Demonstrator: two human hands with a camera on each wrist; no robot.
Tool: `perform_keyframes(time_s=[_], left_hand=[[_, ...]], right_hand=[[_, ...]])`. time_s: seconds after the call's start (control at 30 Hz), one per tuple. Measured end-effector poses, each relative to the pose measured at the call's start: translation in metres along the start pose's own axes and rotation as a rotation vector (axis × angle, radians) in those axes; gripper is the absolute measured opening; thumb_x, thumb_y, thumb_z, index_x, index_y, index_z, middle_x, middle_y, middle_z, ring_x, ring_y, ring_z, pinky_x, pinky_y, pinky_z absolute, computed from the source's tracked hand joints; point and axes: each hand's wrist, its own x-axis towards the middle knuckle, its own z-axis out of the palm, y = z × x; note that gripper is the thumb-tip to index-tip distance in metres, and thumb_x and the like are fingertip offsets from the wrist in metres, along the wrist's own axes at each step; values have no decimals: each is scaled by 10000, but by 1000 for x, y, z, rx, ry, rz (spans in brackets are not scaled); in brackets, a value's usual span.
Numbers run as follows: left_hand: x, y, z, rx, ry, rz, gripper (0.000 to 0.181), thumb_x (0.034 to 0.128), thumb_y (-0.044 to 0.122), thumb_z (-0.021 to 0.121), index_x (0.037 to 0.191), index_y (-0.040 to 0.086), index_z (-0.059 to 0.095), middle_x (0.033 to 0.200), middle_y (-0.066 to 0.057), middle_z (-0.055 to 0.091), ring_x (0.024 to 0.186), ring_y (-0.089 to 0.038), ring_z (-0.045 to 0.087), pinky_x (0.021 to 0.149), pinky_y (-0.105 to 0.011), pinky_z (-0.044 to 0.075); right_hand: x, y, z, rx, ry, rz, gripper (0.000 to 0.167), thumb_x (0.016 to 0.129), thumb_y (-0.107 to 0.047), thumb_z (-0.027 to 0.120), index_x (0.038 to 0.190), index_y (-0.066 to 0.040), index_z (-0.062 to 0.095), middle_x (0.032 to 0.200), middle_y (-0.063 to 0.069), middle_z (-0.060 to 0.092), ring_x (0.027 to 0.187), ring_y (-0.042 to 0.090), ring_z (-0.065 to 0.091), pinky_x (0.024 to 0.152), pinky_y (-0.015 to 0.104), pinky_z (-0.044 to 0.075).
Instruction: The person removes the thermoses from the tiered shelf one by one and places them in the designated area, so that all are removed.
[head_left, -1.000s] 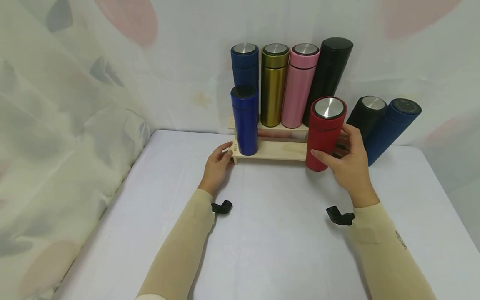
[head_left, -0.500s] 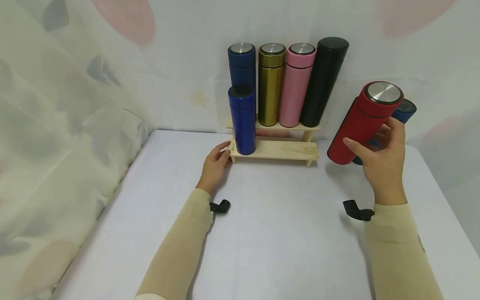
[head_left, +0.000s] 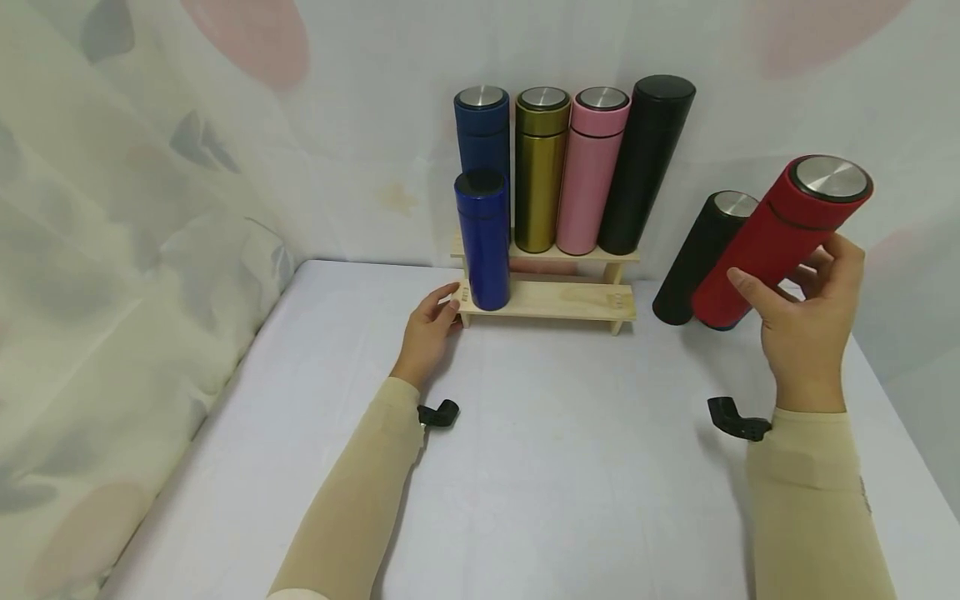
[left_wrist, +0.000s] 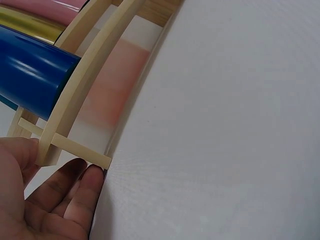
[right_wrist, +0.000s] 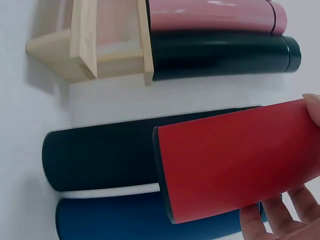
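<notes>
Flask of matte red (head_left: pixel 768 242), cylindrical and silver-topped, is held tilted in the air, right of the two-tier pale wooden rack (head_left: pixel 562 300), and is clasped firmly in the right grip (head_left: pixel 812 329). By the left grip (head_left: pixel 426 335), the rack's left end is pinched. Right of the rack, a silver-topped black cylindrical flask (head_left: pixel 693 271) and a blue cylindrical flask (right_wrist: pixel 110 216) are stood on the white surface (head_left: pixel 570 467). At the left of the rack's lower tier, a glossy royal-blue cylinder (head_left: pixel 484 250) is set; along its upper tier, a navy cylinder (head_left: pixel 481 137), a gold metallic cylinder (head_left: pixel 540 183), a pink cylinder (head_left: pixel 590 183) and an all-black cylinder (head_left: pixel 647 167) are lined up.
</notes>
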Motion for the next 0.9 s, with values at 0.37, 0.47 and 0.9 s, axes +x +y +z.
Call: perform_keyframes(time_s=[0.37, 0.47, 0.9], left_hand=[[0, 1, -1, -8, -7, -13, 401, 1162, 198, 585, 1562, 179, 609, 1509, -126, 599, 1270, -260, 665, 1013, -349, 598], [0, 1, -1, -4, -12, -10, 404, 1164, 205, 581, 1567, 186, 605, 1510, -126, 597, 1267, -266, 667, 1017, -357, 597], [0, -2, -2, 1, -12, -5, 399, 1163, 228, 589, 1560, 202, 616, 1460, -143, 628, 1204, -301, 695, 1033, -390, 591]], right_hand=[[9, 2, -21, -183, 111, -12, 767, 900, -26, 884, 1536, -252, 519, 1451, 46, 578, 1214, 176, 576, 954, 275, 564], [10, 1, -24, -214, 134, -14, 762, 913, -35, 878, 1544, -260, 514, 1458, 31, 572, 1222, 166, 572, 966, 280, 556], [10, 2, -33, -369, 175, 34, 751, 990, -95, 822, 1601, -322, 450, 1517, -41, 513, 1312, 107, 502, 1094, 305, 470]])
